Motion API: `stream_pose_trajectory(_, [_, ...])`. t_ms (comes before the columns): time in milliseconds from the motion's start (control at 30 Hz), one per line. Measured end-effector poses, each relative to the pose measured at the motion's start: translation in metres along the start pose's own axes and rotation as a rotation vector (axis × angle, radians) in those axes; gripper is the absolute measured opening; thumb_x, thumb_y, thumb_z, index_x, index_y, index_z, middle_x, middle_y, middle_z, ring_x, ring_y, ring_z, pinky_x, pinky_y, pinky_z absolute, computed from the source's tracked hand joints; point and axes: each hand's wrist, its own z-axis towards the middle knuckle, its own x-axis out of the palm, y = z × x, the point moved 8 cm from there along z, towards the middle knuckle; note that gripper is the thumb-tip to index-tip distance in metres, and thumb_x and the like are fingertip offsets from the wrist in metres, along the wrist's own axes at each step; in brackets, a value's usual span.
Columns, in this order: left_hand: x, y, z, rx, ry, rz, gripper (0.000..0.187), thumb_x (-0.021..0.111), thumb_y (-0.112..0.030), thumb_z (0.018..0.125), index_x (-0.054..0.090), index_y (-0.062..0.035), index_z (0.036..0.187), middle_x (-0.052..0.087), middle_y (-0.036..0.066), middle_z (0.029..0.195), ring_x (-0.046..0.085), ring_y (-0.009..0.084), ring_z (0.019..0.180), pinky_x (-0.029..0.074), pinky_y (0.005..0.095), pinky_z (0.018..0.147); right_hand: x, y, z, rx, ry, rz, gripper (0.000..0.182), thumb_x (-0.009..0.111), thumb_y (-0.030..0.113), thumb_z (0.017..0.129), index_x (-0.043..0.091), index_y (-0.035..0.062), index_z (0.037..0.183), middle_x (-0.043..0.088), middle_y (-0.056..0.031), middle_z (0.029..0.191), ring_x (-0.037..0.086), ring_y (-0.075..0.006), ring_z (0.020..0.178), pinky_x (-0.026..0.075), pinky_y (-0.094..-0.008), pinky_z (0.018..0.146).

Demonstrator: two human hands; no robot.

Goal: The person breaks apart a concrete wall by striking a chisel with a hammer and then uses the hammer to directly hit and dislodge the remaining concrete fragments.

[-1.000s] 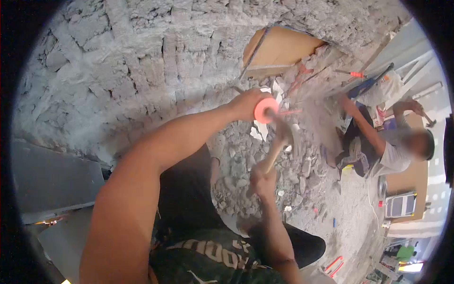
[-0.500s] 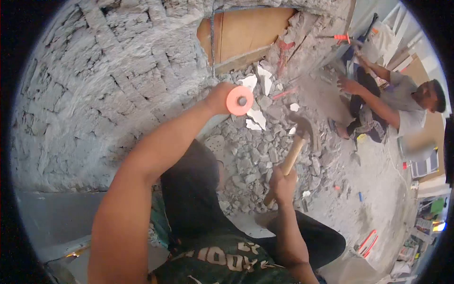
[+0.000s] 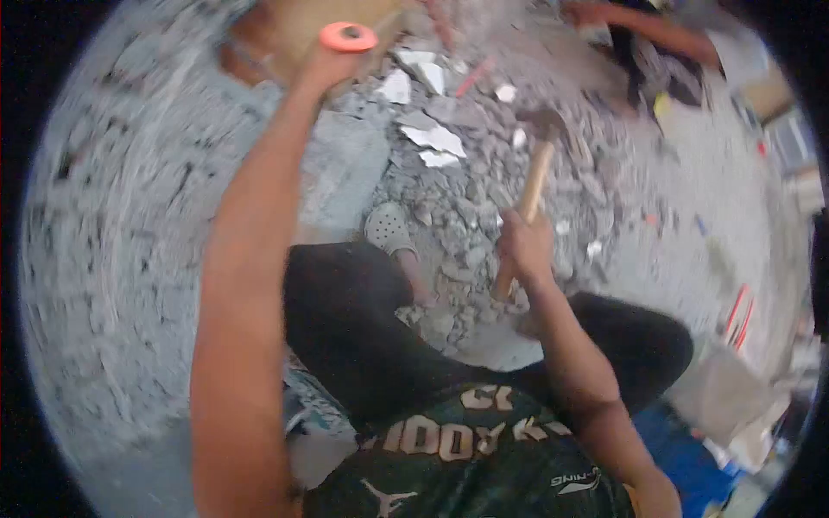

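Note:
My left hand (image 3: 328, 73) is closed around a chisel (image 3: 347, 41) with a round orange hand guard. It is raised at the upper left, near the opening in the broken wall, and the chisel's working end is hidden. My right hand (image 3: 527, 246) grips the wooden handle of a hammer (image 3: 536, 177) at centre right. The dark hammer head points up and away from me, over the grey rubble (image 3: 466, 203). A wide gap lies between hammer and chisel. White broken pieces (image 3: 434, 140) lie among the rubble.
The rough, chipped wall (image 3: 129, 216) rises along the left. Between my knees is my foot in a pale clog (image 3: 389, 226). Another person's arm (image 3: 661, 30) reaches in at the upper right. A red-edged object (image 3: 738, 315) lies on the right floor.
My view has tilted downward, so the rubble and the other person sit higher in it. The chisel appears farther up and left. Both hands keep hold of their tools.

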Motion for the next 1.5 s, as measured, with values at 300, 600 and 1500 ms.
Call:
stream_pose_trajectory(300, [0.156, -0.103, -0.255, 0.266, 1.224, 0.217, 0.018, 0.066, -0.026, 0.072, 0.067, -0.0105, 0.081, 0.066, 0.014, 0.076, 0.064, 0.0368, 0.076, 0.05, 0.0468, 0.068, -0.024, 0.009, 0.029, -0.075, -0.097, -0.056, 0.023, 0.064, 0.018, 0.079, 0.056, -0.0014, 0.069, 0.056, -0.0077, 0.055, 0.055, -0.0159, 0.046, 0.044, -0.0339, 0.045])
stream_pose_trajectory(600, [0.095, -0.112, -0.165, 0.34, 0.529, 0.141, 0.028, 0.075, -0.019, 0.071, 0.068, -0.011, 0.097, 0.068, 0.01, 0.094, 0.065, 0.0289, 0.09, 0.051, 0.0402, 0.079, -0.032, 0.027, 0.026, -0.059, -0.049, 0.038, 0.025, 0.062, 0.019, 0.08, 0.055, -0.002, 0.068, 0.056, -0.0082, 0.054, 0.056, -0.0193, 0.047, 0.045, -0.0351, 0.047])
stream_pose_trajectory(1500, [-0.059, 0.03, -0.066, -0.132, -0.497, -0.15, 0.016, 0.069, -0.015, 0.083, 0.059, -0.0047, 0.075, 0.058, -0.001, 0.066, 0.055, 0.0113, 0.059, 0.044, 0.0297, 0.054, 0.012, 0.053, -0.018, -0.232, 0.141, -0.312, 0.054, 0.055, 0.048, 0.094, 0.058, -0.004, 0.077, 0.055, -0.0104, 0.06, 0.054, -0.0189, 0.055, 0.042, -0.0392, 0.053])
